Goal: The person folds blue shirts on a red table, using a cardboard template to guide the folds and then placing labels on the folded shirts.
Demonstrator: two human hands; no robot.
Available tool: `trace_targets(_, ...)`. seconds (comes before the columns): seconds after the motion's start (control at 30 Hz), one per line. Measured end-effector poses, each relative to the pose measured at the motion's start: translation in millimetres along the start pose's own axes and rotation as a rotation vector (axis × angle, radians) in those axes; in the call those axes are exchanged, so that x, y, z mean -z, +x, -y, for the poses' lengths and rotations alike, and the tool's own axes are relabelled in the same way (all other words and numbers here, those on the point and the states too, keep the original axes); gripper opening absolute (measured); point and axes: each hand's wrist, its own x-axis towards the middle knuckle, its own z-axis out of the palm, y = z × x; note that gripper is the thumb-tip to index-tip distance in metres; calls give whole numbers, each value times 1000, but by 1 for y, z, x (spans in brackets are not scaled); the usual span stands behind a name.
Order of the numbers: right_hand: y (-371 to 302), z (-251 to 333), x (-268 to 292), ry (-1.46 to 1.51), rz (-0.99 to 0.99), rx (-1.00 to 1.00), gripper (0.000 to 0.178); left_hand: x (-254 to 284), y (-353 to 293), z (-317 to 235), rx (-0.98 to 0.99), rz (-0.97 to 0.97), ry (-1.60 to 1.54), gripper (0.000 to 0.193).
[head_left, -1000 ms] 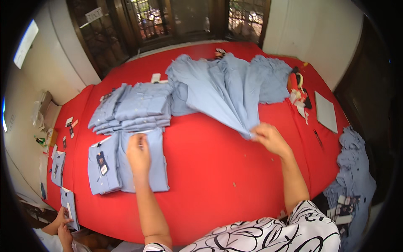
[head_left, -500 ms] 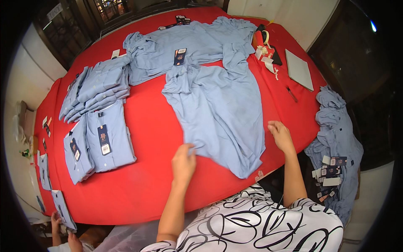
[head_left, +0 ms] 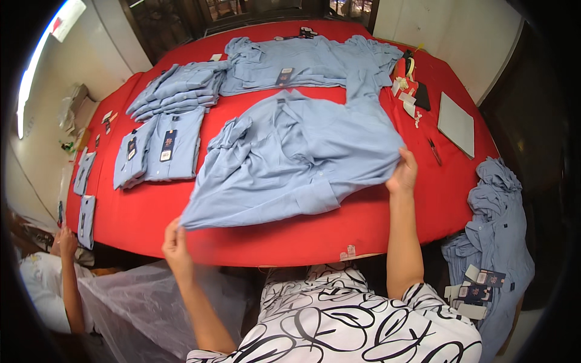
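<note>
A light blue shirt (head_left: 296, 163) is stretched between my two hands over the red-covered table. My left hand (head_left: 176, 241) pinches its near left corner, and my right hand (head_left: 402, 172) grips its right edge. The near hem is pulled fairly taut, while the middle lies loose and wrinkled. A short sleeve (head_left: 233, 133) is bunched on the left side of this shirt. Beyond it, a pile of unfolded blue shirts (head_left: 302, 57) spreads across the far side, with a dark hang tag (head_left: 284, 76) on it.
Folded blue shirts (head_left: 181, 85) are stacked at the left, with tagged ones (head_left: 178, 160) in front. At right lie a grey flat panel (head_left: 457, 124) and a small pointed tool (head_left: 434, 151). More shirts (head_left: 502, 236) hang beyond the right edge. Another person's hand (head_left: 66, 242) is at lower left.
My hands have taken hold of the shirt and spread apart, the left one going leftward. The shirt has gone from a narrow, loose shape to a wide spread. The view has shifted.
</note>
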Motion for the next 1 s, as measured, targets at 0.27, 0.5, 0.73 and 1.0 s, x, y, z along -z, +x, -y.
trace_targets(0.27, -72, 126, -57, 5, 388, 445, 24, 8, 38, -168, -292, 64, -113, 35)
trace_targets(0.5, 42, 163, -108, -835, 188, 491, 15, -1, 190, -173, -236, 310, -458, 32)
trace_targets(0.73, 16, 194, -154, -1339, 242, 518, 15, 43, 154, -153, -182, 209, -344, 30)
trace_targets(1.0, -92, 53, 19, -1712, 119, 692, 10, 76, 48, 53, 245, 318, -34, 24)
